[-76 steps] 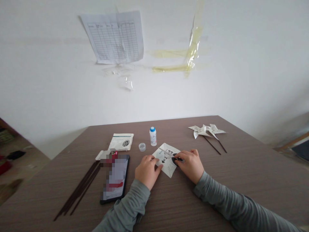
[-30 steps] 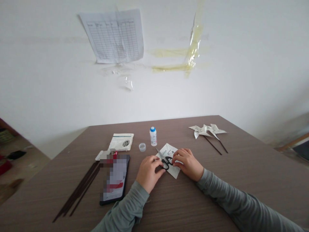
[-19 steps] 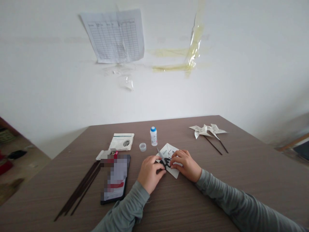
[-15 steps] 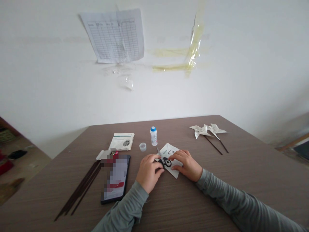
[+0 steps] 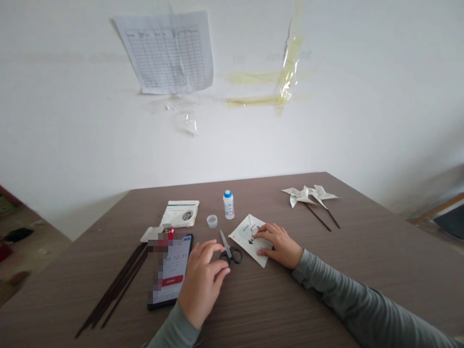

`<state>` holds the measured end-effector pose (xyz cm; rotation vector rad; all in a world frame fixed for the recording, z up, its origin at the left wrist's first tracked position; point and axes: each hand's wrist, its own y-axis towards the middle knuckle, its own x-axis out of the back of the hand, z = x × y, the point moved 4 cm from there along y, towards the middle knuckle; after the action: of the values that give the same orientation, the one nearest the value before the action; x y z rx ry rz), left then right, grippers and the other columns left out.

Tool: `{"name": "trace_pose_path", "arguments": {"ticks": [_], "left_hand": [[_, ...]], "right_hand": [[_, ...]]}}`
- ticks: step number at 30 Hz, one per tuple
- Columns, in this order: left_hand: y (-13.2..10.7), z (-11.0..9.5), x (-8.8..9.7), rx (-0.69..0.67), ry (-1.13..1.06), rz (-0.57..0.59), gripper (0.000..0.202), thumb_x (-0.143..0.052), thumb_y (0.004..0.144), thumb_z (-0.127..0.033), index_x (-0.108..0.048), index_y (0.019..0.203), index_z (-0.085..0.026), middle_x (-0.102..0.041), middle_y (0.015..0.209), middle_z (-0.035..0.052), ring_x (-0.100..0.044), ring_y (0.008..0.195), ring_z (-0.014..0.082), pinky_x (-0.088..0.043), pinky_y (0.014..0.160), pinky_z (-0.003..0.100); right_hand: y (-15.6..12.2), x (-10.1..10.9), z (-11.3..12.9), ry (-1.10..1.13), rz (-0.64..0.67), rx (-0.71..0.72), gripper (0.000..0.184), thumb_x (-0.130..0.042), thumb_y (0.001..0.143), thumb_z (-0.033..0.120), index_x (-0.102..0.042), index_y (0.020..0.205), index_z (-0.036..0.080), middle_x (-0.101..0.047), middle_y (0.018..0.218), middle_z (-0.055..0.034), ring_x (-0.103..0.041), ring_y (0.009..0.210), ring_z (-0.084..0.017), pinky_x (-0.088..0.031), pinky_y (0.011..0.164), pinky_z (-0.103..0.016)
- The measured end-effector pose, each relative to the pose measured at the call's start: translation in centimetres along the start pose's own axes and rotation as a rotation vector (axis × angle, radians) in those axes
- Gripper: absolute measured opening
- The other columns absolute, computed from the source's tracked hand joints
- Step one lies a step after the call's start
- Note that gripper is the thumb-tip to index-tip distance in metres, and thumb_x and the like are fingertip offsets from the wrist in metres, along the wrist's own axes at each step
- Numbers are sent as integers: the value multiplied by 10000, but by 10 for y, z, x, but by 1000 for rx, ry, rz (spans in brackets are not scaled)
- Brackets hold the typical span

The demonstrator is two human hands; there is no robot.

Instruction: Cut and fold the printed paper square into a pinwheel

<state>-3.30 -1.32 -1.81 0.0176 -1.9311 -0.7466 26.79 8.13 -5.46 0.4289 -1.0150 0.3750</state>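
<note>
A pair of scissors (image 5: 228, 251) with black handles lies on the brown table, its blades pointing away from me. The fingers of my left hand (image 5: 203, 280) are around the near-left handle loop. To the right of the scissors is a folded square of white printed paper (image 5: 250, 237), turned with one corner toward the wall. My right hand (image 5: 281, 245) rests on the paper's right side, with thumb and fingers apart and fingertips on its surface. Part of the paper is hidden under that hand. Beyond them stands a white glue bottle (image 5: 228, 205) with a blue top, beside a clear cap (image 5: 212, 221).
Two paper pinwheels (image 5: 308, 195) on dark sticks lie at the back right. Left of me are a phone (image 5: 172, 270), several dark sticks (image 5: 112, 287), a small opened box (image 5: 155, 234) and a stack of printed papers (image 5: 179, 212). A white wall (image 5: 253, 145) stands behind the table.
My left hand has moved left and nearer to me, and the scissors have come off the paper onto the bare table. My right hand has stayed on the paper.
</note>
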Motion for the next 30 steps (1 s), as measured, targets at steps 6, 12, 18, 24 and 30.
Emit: {"name": "trace_pose_path", "arguments": {"ticks": [6,12,18,24,30], "left_hand": [[-11,30,16,8,160,-11,348,-898,994,-53,-1012,858,-351,-972,1376,105,-843,1474,471,-652,1359,820],[20,53,27,107,241,128,350,-910,972,-58,-1011,828,-360,-985,1452,71,-811,1528,470,-556,1409,850],[47,80,32,210,286,245,330,-850,1038,-126,-1022,889,-364,-939,1609,79,-754,1624,494,-507,1427,887],[65,96,33,262,320,248,328,-801,1055,-115,-988,906,-339,-909,1680,56,-677,1694,472,-406,1486,946],[79,100,26,319,325,255,309,-815,1001,-136,-963,832,-348,-897,1689,56,-683,1688,496,-397,1477,990]], "right_hand": [[1,2,1,11,4,-27,439,-1006,1092,435,-975,1525,369,-878,1566,-144,-798,1514,-451,-657,1320,-667],[1,3,0,29,2,-24,437,-1017,1082,434,-982,1513,379,-891,1553,-138,-815,1498,-451,-661,1329,-670],[0,2,0,11,2,-21,442,-1015,1091,410,-974,1527,357,-890,1553,-144,-821,1493,-437,-660,1330,-647],[-1,3,1,8,7,0,423,-978,1114,452,-962,1527,361,-879,1566,-144,-809,1491,-436,-659,1313,-661],[-1,3,1,17,21,-16,445,-996,1110,438,-963,1546,356,-874,1582,-145,-803,1515,-442,-646,1338,-674]]}}
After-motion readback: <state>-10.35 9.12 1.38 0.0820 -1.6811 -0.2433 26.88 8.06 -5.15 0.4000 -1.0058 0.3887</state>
